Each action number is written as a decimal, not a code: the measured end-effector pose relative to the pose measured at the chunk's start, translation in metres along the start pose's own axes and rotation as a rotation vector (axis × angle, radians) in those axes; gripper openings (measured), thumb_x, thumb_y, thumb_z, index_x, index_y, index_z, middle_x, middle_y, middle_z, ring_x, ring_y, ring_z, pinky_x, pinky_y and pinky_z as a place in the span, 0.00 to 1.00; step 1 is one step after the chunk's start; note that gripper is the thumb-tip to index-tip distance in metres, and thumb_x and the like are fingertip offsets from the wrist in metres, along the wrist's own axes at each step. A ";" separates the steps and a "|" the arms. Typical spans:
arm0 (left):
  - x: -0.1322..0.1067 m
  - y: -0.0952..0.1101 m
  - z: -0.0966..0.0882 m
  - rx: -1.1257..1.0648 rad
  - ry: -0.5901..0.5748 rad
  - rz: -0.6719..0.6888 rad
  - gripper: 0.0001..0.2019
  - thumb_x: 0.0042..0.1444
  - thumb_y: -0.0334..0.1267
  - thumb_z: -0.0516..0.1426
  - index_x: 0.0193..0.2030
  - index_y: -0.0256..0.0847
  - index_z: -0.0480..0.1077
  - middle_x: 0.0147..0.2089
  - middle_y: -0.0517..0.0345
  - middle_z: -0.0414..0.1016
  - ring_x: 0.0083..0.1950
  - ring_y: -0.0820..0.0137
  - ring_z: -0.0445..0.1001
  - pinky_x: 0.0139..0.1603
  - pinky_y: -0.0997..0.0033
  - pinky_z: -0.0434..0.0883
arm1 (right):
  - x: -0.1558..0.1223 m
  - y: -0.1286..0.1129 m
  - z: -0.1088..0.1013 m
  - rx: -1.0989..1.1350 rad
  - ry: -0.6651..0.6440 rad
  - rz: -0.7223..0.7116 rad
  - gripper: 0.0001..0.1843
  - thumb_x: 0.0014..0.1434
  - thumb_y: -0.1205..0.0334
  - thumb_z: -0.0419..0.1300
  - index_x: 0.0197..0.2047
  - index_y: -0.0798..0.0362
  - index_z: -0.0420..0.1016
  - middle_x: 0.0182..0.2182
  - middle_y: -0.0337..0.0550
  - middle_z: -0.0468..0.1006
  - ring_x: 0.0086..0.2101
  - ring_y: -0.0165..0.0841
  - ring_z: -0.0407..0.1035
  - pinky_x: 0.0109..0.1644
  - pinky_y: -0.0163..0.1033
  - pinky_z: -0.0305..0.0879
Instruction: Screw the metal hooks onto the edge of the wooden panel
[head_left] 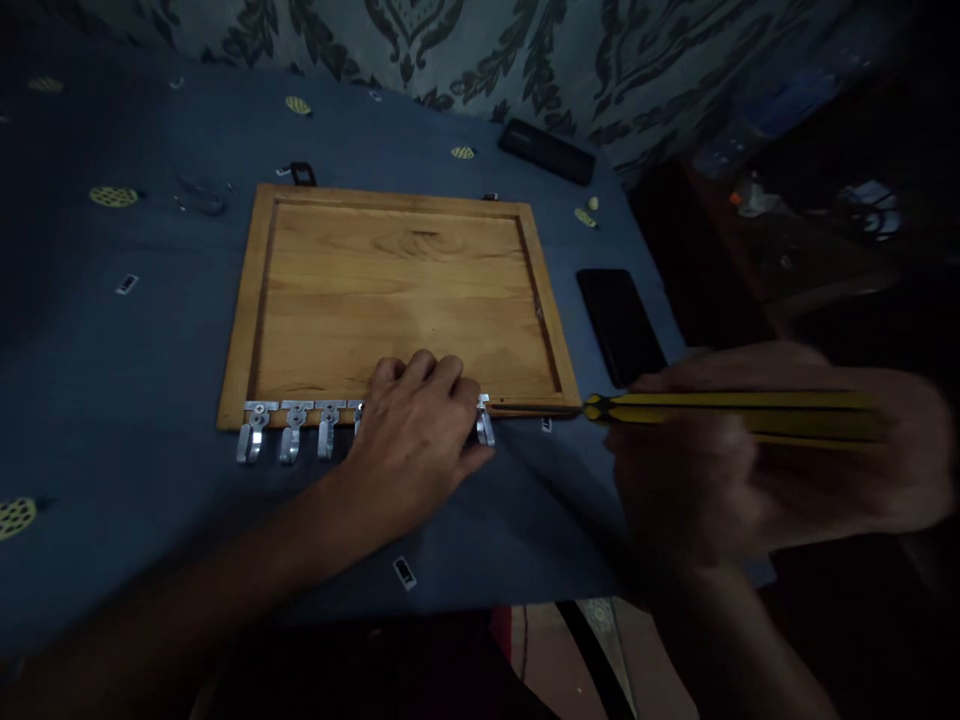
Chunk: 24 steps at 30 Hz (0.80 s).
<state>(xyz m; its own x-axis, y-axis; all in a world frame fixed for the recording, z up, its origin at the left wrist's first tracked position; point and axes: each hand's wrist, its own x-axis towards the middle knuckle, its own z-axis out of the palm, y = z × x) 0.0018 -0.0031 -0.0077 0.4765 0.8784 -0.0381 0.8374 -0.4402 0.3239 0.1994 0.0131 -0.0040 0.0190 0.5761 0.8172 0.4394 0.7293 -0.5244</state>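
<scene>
Head view shows our left hand (pixel 416 420) laid palm down across the near edge of a framed wooden panel (pixel 405 280), its fingers bent over the metal hook strip (pixel 292 407); we cannot tell whether it grips the strip or merely presses on it. Our right hand (pixel 694 470), blurred, is clenched around the yellow-and-black handle of a screwdriver (pixel 660 407), whose dark shaft points toward our left hand and reaches the strip's right end, just beside our left thumb; we cannot make out whether the tip touches a screw. Three silvery hooks (pixel 291 440) hang out to the left of our left hand, and another hook (pixel 487 428) shows at its right. The panel lies flat on a blue patterned cloth (pixel 165 360), stretching away beyond our left hand. Just beyond our right hand we see a dark phone (pixel 621 325), and farther off a black oblong case (pixel 546 152).
</scene>
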 end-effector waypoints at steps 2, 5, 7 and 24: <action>0.000 -0.001 0.001 -0.004 0.003 0.003 0.16 0.60 0.48 0.64 0.47 0.38 0.74 0.48 0.50 0.74 0.54 0.53 0.70 0.51 0.53 0.65 | 0.003 -0.001 0.001 -0.033 0.114 -0.072 0.09 0.56 0.60 0.71 0.30 0.53 0.77 0.21 0.38 0.75 0.22 0.34 0.71 0.22 0.43 0.65; -0.001 -0.002 0.002 -0.007 0.009 0.005 0.16 0.61 0.48 0.64 0.47 0.38 0.74 0.48 0.51 0.74 0.54 0.53 0.70 0.52 0.52 0.65 | 0.005 -0.006 0.003 -0.100 0.075 0.019 0.10 0.57 0.56 0.70 0.29 0.52 0.79 0.21 0.39 0.75 0.21 0.34 0.70 0.21 0.44 0.66; -0.001 -0.002 0.002 -0.002 0.017 0.007 0.16 0.60 0.48 0.64 0.47 0.38 0.74 0.48 0.51 0.74 0.54 0.53 0.70 0.51 0.52 0.65 | 0.004 -0.008 0.004 -0.097 0.000 0.022 0.09 0.56 0.56 0.71 0.31 0.52 0.79 0.24 0.39 0.77 0.22 0.33 0.71 0.21 0.43 0.66; -0.001 0.000 0.001 0.012 0.033 0.011 0.15 0.60 0.48 0.64 0.46 0.38 0.74 0.48 0.49 0.75 0.54 0.54 0.70 0.51 0.54 0.66 | 0.007 -0.012 0.012 0.080 -0.157 -0.002 0.12 0.51 0.75 0.69 0.34 0.51 0.74 0.23 0.34 0.75 0.24 0.30 0.70 0.24 0.36 0.64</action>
<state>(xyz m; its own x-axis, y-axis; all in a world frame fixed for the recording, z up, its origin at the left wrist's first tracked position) 0.0012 -0.0041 -0.0084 0.4770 0.8789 -0.0036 0.8352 -0.4520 0.3132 0.1830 0.0127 0.0056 -0.1248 0.6205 0.7742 0.3664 0.7540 -0.5452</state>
